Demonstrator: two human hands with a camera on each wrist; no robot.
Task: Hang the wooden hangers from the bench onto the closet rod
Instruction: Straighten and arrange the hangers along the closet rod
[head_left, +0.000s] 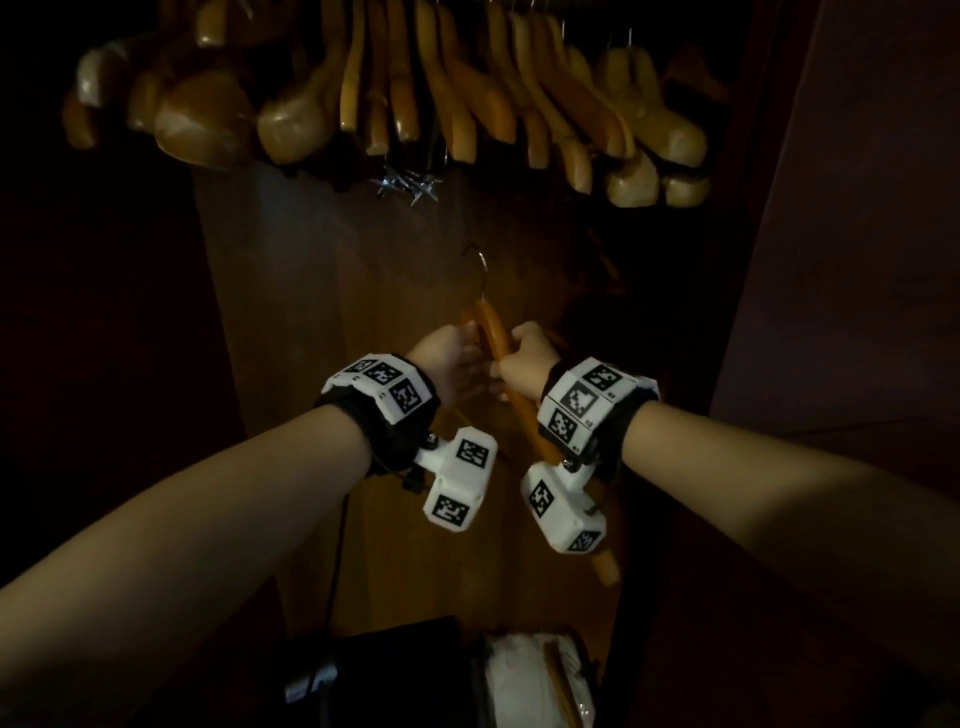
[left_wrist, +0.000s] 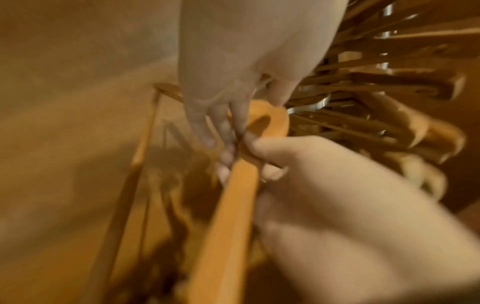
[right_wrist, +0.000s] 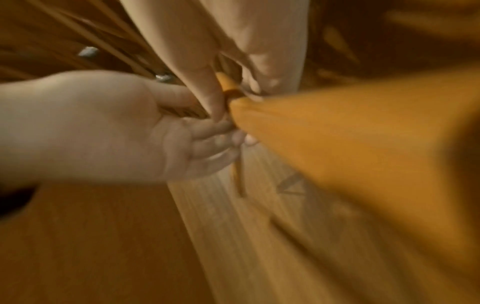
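In the head view both hands hold one orange wooden hanger (head_left: 493, 327) in front of the closet's back panel. Its metal hook (head_left: 477, 262) points up, below the row of hung hangers (head_left: 415, 93). My right hand (head_left: 522, 358) grips the near arm of the hanger, fingers curled round it (right_wrist: 228, 88). My left hand (head_left: 454, 358) holds the hanger near its neck between thumb and fingers (left_wrist: 223, 133). The hanger's long arm (left_wrist: 228, 216) runs down past my right wrist. The rod itself is hidden in the head view.
Several wooden hangers crowd the top of the closet (left_wrist: 389, 92). The wooden back panel (head_left: 337, 291) lies behind my hands, and a dark side wall (head_left: 857, 234) stands at the right. A black object (head_left: 395, 670) and a white one (head_left: 524, 680) sit at the bottom.
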